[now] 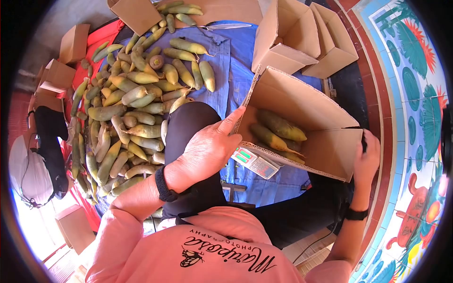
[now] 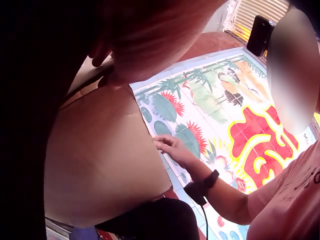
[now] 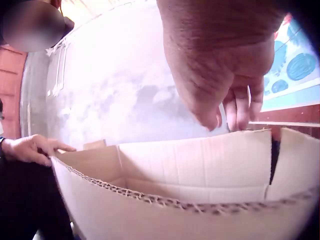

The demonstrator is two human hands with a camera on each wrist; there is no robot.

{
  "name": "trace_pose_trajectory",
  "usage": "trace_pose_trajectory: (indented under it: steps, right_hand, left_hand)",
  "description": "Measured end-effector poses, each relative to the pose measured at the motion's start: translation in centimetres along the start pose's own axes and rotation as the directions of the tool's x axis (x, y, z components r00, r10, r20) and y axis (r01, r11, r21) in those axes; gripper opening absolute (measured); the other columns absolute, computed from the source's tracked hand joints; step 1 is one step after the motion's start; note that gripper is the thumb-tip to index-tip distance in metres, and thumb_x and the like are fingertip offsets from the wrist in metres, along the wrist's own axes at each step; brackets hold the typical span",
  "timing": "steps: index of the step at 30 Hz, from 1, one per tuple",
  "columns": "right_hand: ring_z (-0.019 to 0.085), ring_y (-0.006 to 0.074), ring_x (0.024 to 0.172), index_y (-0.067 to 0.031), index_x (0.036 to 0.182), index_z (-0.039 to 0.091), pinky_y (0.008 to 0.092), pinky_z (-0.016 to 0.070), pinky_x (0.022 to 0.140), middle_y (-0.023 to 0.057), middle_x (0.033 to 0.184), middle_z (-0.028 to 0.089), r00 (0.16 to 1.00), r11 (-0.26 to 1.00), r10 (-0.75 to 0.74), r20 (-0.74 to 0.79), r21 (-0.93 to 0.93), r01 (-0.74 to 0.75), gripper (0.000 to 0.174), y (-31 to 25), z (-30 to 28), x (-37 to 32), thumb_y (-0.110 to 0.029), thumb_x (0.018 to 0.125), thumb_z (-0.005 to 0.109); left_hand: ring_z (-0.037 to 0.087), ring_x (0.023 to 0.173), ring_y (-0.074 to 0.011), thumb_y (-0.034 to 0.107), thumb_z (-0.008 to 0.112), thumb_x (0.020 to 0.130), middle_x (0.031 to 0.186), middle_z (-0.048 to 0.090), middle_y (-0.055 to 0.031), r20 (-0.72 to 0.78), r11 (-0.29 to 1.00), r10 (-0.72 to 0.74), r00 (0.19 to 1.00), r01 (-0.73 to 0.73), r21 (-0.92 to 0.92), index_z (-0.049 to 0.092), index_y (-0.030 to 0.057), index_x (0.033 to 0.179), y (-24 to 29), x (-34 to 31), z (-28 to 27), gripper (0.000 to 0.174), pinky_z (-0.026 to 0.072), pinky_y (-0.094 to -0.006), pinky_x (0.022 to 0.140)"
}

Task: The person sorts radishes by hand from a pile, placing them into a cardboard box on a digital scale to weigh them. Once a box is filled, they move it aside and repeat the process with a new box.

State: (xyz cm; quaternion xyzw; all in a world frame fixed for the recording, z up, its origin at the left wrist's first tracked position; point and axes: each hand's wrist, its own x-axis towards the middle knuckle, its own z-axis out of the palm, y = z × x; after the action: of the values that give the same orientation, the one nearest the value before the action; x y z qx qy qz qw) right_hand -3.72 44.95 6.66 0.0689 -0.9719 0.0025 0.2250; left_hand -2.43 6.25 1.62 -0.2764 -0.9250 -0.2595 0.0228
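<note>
An open cardboard box (image 1: 325, 106) with several green radishes (image 1: 278, 127) at its bottom stands tilted in front of the person. My left hand (image 1: 207, 146) holds the box's left edge, its index finger stretched along the rim. Over on the opposite side, my right hand (image 1: 368, 158) grips the right edge by a split corner; its fingers (image 3: 242, 107) reach the rim in the right wrist view. A digital scale (image 1: 255, 162) with a lit display shows under the box's near side. From the left wrist, the box wall (image 2: 105, 155) fills much of the view.
A large pile of green radishes (image 1: 137, 99) covers the left side of the blue sheet (image 1: 240, 61). Two open boxes (image 1: 292, 28) stand beyond the held box. A knife (image 1: 229, 27) lies at the far edge. A painted tile wall (image 1: 415, 118) bounds the right.
</note>
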Motion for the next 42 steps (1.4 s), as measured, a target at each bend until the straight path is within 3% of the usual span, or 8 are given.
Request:
trace_pose_trajectory:
  steps: [4, 6, 7, 9, 13, 23, 28, 42]
  right_hand:
    - [0.060, 0.0285, 0.084, -0.0019, 0.117, 0.051, 0.0371, 0.0465, 0.078, 0.0142, 0.096, 0.060, 0.961, 0.960, 0.276, 0.004, 0.048, -0.276, 0.038, 4.5, 2.0, -6.2, -0.013, 0.082, 0.059]
    - [0.061, 0.0198, 0.076, -0.0003, 0.118, 0.049, 0.0334, 0.0501, 0.067, 0.0121, 0.092, 0.061, 0.787, 0.728, 0.473, 0.395, 0.329, -0.602, 0.036, 5.6, 2.9, -8.0, -0.018, 0.087, 0.053]
    - [0.061, 0.0198, 0.076, -0.0003, 0.118, 0.049, 0.0334, 0.0501, 0.067, 0.0121, 0.092, 0.061, 0.788, 0.726, 0.473, 0.395, 0.333, -0.602, 0.036, 5.1, 2.8, -8.2, -0.018, 0.087, 0.053]
    - [0.060, 0.0143, 0.070, 0.0003, 0.116, 0.050, 0.0283, 0.0507, 0.055, 0.0090, 0.090, 0.060, 0.485, 0.269, 0.561, 0.671, 0.406, -0.873, 0.035, 3.5, 2.6, -8.2, -0.024, 0.091, 0.045]
    - [0.059, 0.0141, 0.066, 0.0002, 0.111, 0.051, 0.0249, 0.0488, 0.046, 0.0084, 0.089, 0.060, 0.526, 0.316, 0.555, 0.644, 0.422, -0.850, 0.033, 4.0, 3.2, -8.6, -0.025, 0.091, 0.043]
    - [0.058, 0.0141, 0.061, 0.0037, 0.107, 0.051, 0.0239, 0.0468, 0.041, 0.0099, 0.086, 0.059, 0.545, 0.246, 0.588, 0.598, 0.509, -0.825, 0.031, 3.0, 3.7, -8.9, -0.021, 0.092, 0.041]
    - [0.055, 0.0129, 0.054, 0.0055, 0.104, 0.053, 0.0244, 0.0448, 0.038, 0.0097, 0.080, 0.058, 0.668, 0.378, 0.521, 0.531, 0.558, -0.739, 0.028, 3.0, 4.3, -9.0, -0.017, 0.092, 0.042]
    - [0.055, 0.0138, 0.052, 0.0040, 0.102, 0.053, 0.0242, 0.0424, 0.034, 0.0093, 0.078, 0.058, 0.711, 0.409, 0.503, 0.492, 0.589, -0.697, 0.026, 3.1, 5.6, -7.8, -0.017, 0.091, 0.043]
  left_hand:
    - [0.060, 0.087, -0.0304, 0.010, 0.065, 0.074, 0.132, 0.041, -0.0199, -0.062, 0.999, -0.031, 0.998, 0.029, -0.037, 0.060, 0.0047, 0.085, 0.1, -0.1, 0.5, 0.013, 0.0504, -0.0374, 0.072]
    - [0.060, 0.085, -0.0305, 0.012, 0.065, 0.075, 0.125, 0.046, -0.0186, -0.114, 0.999, -0.033, 0.993, 0.033, 0.000, 0.060, 0.0057, 0.088, 0.4, 0.1, 0.9, 0.015, 0.0502, -0.0380, 0.071]
    - [0.060, 0.082, -0.0306, 0.014, 0.065, 0.075, 0.119, 0.050, -0.0173, -0.165, 0.999, -0.035, 0.986, 0.040, 0.031, 0.059, 0.0068, 0.090, 0.6, 0.3, 1.0, 0.017, 0.0501, -0.0387, 0.069]
    - [0.060, 0.079, -0.0310, 0.016, 0.065, 0.076, 0.109, 0.052, -0.0159, -0.024, 0.998, -0.060, 0.998, 0.060, 0.014, 0.058, 0.0077, 0.090, 1.0, 0.9, 0.7, 0.018, 0.0496, -0.0397, 0.067]
    - [0.059, 0.072, -0.0324, 0.019, 0.063, 0.078, 0.085, 0.053, -0.0139, 0.092, 1.000, -0.025, 0.995, 0.026, -0.010, 0.055, 0.0083, 0.085, 0.4, 2.0, 1.3, 0.015, 0.0480, -0.0424, 0.062]
    - [0.058, 0.077, -0.0355, 0.013, 0.061, 0.077, 0.087, 0.053, -0.0132, -0.054, 0.997, -0.075, 0.996, 0.073, -0.037, 0.053, 0.0044, 0.083, -0.4, 4.3, 2.2, 0.014, 0.0476, -0.0434, 0.065]
    - [0.058, 0.077, -0.0344, 0.012, 0.061, 0.077, 0.086, 0.053, -0.0125, -0.085, 0.997, -0.080, 0.993, 0.079, -0.008, 0.053, 0.0045, 0.083, -0.6, 3.8, 2.5, 0.013, 0.0478, -0.0426, 0.065]
    - [0.058, 0.081, -0.0341, 0.009, 0.061, 0.073, 0.087, 0.052, -0.0150, -0.190, 0.996, -0.069, 0.979, 0.077, 0.035, 0.052, 0.0031, 0.082, -1.1, 3.1, 3.1, 0.014, 0.0494, -0.0413, 0.069]
